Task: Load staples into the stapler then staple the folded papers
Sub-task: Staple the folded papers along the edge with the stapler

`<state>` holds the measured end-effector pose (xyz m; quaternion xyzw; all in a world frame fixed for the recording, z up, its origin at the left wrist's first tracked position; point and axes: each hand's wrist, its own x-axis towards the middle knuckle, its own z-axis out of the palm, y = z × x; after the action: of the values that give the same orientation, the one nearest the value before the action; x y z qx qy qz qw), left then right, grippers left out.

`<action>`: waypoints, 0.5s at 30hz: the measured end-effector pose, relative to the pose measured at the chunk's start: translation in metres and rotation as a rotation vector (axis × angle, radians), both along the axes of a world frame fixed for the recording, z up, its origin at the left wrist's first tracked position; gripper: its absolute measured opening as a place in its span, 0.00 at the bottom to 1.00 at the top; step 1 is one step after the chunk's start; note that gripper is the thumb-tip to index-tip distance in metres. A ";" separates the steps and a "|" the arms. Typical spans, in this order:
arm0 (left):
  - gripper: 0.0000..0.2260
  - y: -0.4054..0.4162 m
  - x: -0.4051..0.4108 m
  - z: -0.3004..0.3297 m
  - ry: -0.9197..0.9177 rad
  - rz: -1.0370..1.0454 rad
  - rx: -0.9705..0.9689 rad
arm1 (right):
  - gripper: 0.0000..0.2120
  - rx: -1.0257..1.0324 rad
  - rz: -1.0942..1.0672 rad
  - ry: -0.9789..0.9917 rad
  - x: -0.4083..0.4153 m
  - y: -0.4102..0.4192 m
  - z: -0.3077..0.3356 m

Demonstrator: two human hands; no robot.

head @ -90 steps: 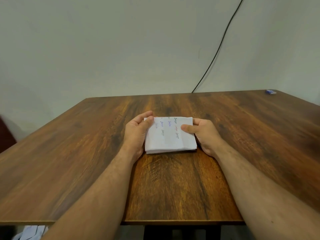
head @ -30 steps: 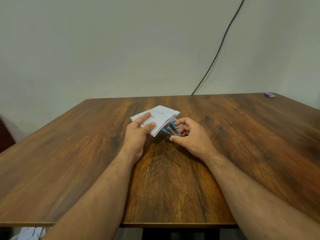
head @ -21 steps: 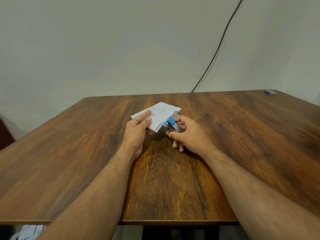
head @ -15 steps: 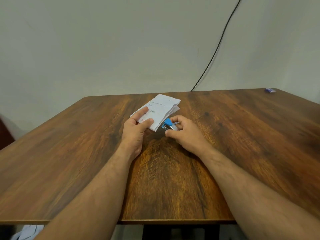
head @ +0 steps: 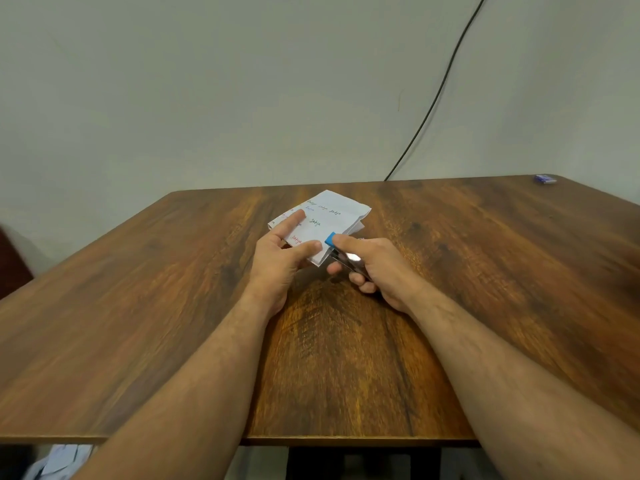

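Observation:
The folded white papers (head: 329, 216), with coloured handwriting on top, are lifted at an angle above the middle of the wooden table (head: 485, 271). My left hand (head: 280, 258) pinches their near left corner, thumb underneath and forefinger stretched across the top. My right hand (head: 374, 268) grips a small stapler (head: 341, 252) with a blue tip and a shiny metal body. Its jaws sit over the papers' near right edge, with my thumb pressing on the blue tip. My fingers hide most of the stapler.
A small blue box (head: 545, 179) lies at the table's far right corner. A black cable (head: 436, 98) runs down the wall to the table's back edge. Some pale cloth or paper (head: 59, 462) lies on the floor below the front left edge.
Three seconds ago the papers lay flat under both hands. Since then my left hand raised them and my right hand brought the stapler onto their near edge, thumb now on top.

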<state>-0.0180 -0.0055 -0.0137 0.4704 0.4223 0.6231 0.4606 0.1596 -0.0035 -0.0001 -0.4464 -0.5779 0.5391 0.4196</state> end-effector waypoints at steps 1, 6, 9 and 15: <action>0.25 0.000 0.000 0.000 0.008 -0.003 0.005 | 0.20 -0.001 0.000 -0.006 0.000 0.000 0.000; 0.25 -0.001 0.002 -0.001 0.068 0.015 0.055 | 0.21 0.005 -0.001 -0.071 -0.002 0.000 -0.001; 0.29 0.000 0.005 -0.002 0.128 0.057 0.061 | 0.20 -0.025 -0.006 -0.039 0.001 0.002 0.001; 0.32 -0.001 0.008 -0.001 0.198 0.083 0.080 | 0.16 -0.092 0.016 0.066 0.008 0.002 0.000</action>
<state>-0.0101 -0.0069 -0.0147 0.5298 0.4599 0.6083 0.3712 0.1677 -0.0019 0.0002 -0.4427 -0.5419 0.5830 0.4129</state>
